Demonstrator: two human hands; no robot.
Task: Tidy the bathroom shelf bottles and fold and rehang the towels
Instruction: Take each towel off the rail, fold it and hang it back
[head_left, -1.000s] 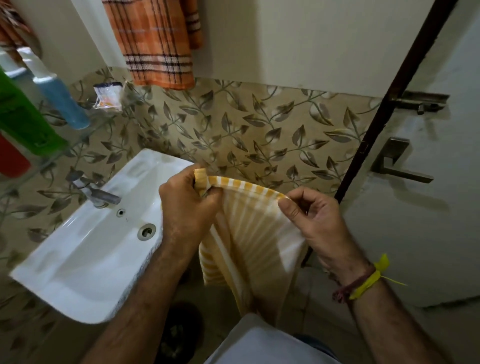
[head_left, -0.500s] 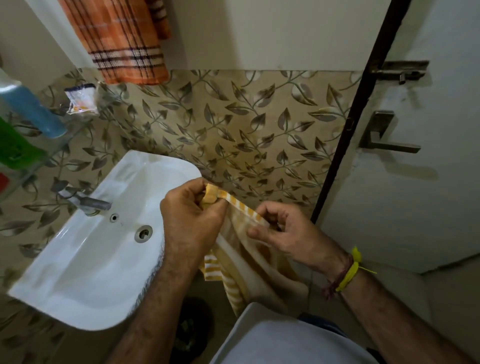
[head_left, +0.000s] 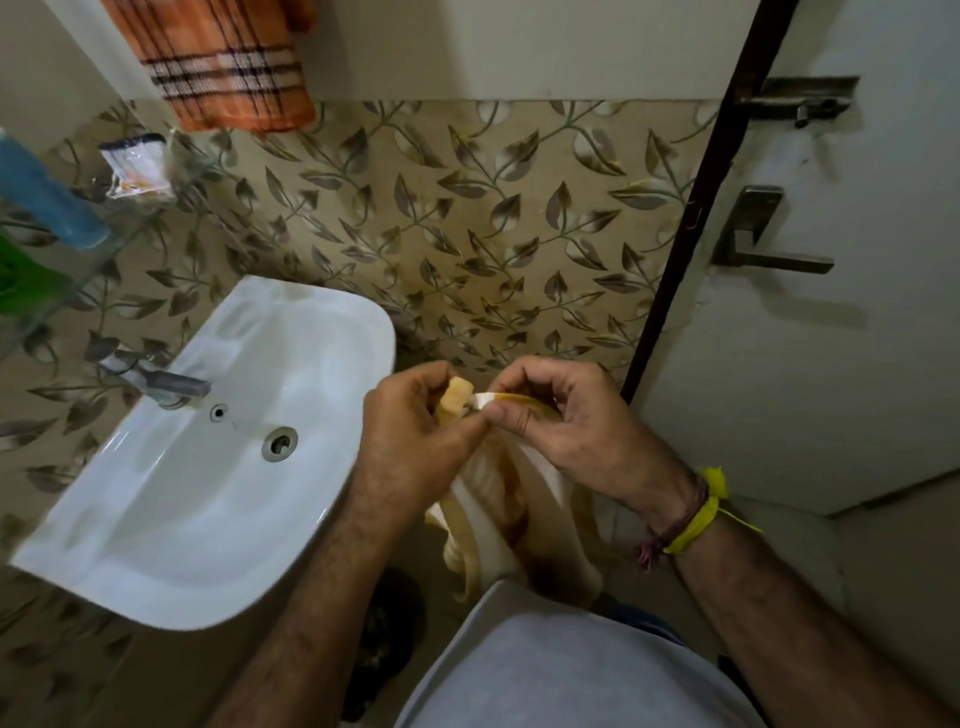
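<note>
A yellow-and-white striped towel (head_left: 498, 514) hangs in folds between my hands, just right of the sink. My left hand (head_left: 410, 431) pinches one top corner of it. My right hand (head_left: 566, 426) pinches the other corner, and the two corners meet between my fingertips. An orange checked towel (head_left: 228, 67) hangs on the wall at the top left. On the glass shelf (head_left: 130, 228) at the left stand a blue bottle (head_left: 47, 197) and a green bottle (head_left: 21, 283), both cut off by the frame edge.
A white sink (head_left: 171, 519) with a metal tap (head_left: 166, 382) fills the lower left. A small plastic packet (head_left: 136, 165) lies at the shelf's far end. The door (head_left: 841, 364) with its lever handle (head_left: 763, 244) and bolt (head_left: 805, 98) is at the right.
My right hand has moved left along the towel's top edge until its corner meets the one in my left hand. The towel now hangs doubled and bunched. The view tilted down.
</note>
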